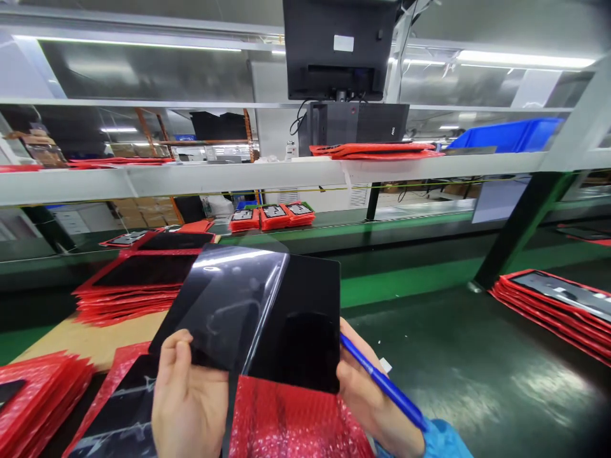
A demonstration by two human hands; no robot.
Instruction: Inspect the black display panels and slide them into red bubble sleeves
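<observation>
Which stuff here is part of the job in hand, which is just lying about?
In hand: black panel; clear film partly lifted off it, pinched by left hand; blue pen in right hand at panel's edge; red bubble bag beneath.
Lying about: red stacks at left; red stack at right; blue bin; monitor.

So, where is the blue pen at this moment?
In the head view it is low and right of centre: the blue pen lies across the right hand, its tip at the right edge of the black panel.
</observation>
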